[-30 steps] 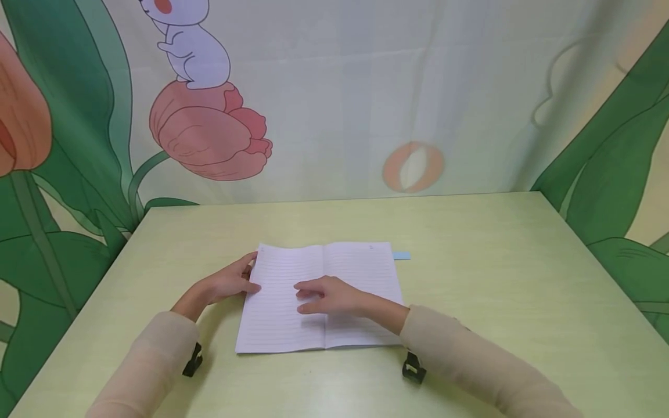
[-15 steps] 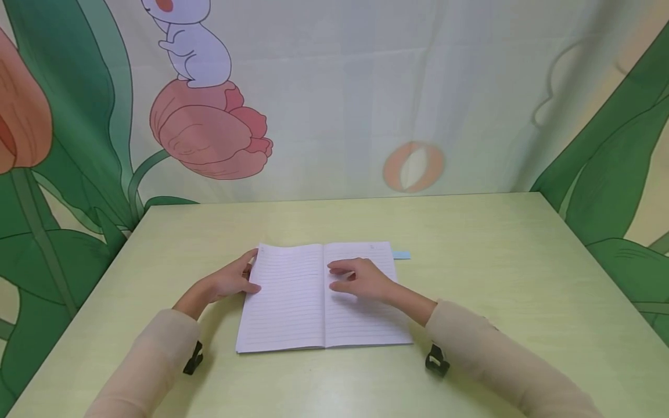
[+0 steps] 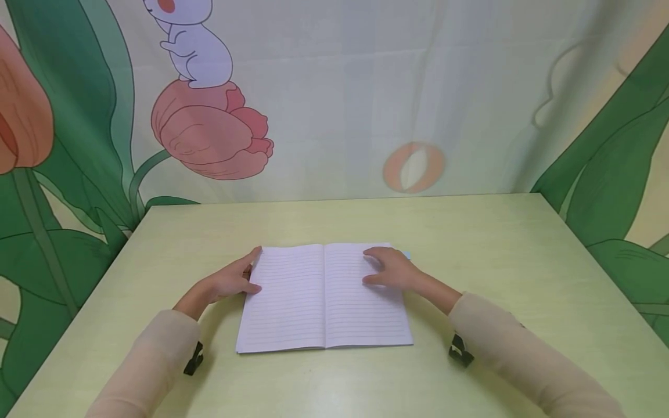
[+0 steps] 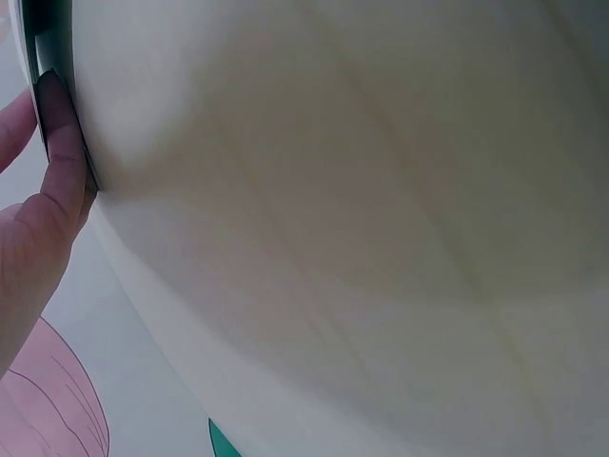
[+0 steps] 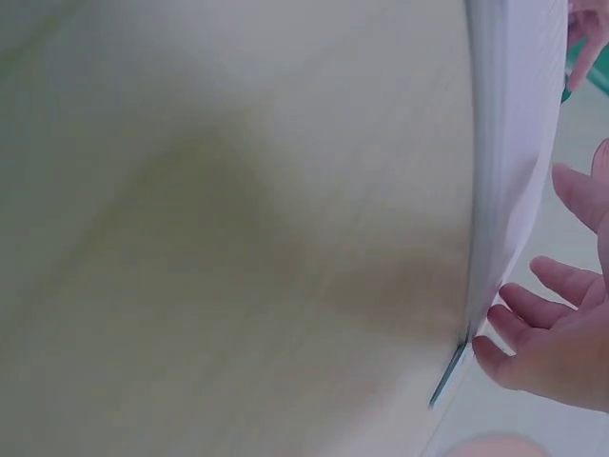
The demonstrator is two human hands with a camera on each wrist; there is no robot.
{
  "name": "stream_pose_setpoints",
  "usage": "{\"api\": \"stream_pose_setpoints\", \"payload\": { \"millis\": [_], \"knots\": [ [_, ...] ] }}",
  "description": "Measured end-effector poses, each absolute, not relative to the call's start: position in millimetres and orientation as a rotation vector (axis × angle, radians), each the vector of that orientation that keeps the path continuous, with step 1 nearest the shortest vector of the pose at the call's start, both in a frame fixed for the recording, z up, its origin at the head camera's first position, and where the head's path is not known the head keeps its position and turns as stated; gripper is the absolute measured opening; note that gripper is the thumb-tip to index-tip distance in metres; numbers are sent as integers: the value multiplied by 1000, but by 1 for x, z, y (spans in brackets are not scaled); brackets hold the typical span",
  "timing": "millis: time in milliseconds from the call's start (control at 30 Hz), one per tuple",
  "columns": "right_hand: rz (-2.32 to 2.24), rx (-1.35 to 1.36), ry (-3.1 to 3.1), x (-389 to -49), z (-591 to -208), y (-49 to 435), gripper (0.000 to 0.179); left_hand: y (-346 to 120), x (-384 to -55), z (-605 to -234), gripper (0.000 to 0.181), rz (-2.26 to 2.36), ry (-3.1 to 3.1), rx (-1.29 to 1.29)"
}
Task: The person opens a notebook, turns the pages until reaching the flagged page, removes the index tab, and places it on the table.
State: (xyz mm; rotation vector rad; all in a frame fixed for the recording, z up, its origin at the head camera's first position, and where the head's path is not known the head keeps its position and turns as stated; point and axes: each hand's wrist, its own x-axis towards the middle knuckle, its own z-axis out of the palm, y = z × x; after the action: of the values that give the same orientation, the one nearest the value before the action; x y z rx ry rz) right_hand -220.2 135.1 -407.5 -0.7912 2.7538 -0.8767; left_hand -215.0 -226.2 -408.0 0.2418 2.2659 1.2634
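Observation:
An open notebook [image 3: 292, 313] with lined white pages lies flat on the table. My left hand [image 3: 229, 280] grips its left edge, the thumb on the page. In the left wrist view, a finger of the left hand [image 4: 59, 181] reaches under the notebook's edge. Over the upper part of the right page is my right hand [image 3: 393, 269], its thumb apart from the other fingers. The right wrist view has this hand [image 5: 557, 314] with spread fingers beside the page stack [image 5: 490, 143], holding nothing. A light-blue strip [image 3: 407, 255] sticks out past the right page, partly covered by the hand.
The pale green table [image 3: 486, 244] extends around the notebook on all sides. Behind it hangs a cloth backdrop [image 3: 334, 116] printed with flowers and a rabbit. Each wrist carries a black strap mount [image 3: 461, 351] under a beige sleeve.
My right hand has moved rightward and a little away from me, from the middle of the notebook to the right page's upper outer side. The left hand keeps its grip.

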Motion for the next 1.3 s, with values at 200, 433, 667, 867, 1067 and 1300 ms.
{"api": "stream_pose_setpoints", "payload": {
  "millis": [200,433,667,867,1067,1300],
  "knots": [
    [-623,-679,2808,-225,-409,149,79,-225,-215,-408,91,1259,2265,241],
    [-514,-632,2800,-226,-410,155,90,-225,-215,-408,91,1251,2270,229],
    [-499,-645,2800,-226,-410,155,90,-224,-214,-406,91,1243,2276,220],
    [-495,-671,2809,-227,-413,154,88,-224,-214,-405,90,1254,2265,217],
    [-609,-723,2770,-225,-410,153,83,-224,-213,-405,89,1254,2269,216],
    [-954,-664,2542,-216,-398,146,81,-225,-214,-407,88,1257,2272,217]
  ]
}}
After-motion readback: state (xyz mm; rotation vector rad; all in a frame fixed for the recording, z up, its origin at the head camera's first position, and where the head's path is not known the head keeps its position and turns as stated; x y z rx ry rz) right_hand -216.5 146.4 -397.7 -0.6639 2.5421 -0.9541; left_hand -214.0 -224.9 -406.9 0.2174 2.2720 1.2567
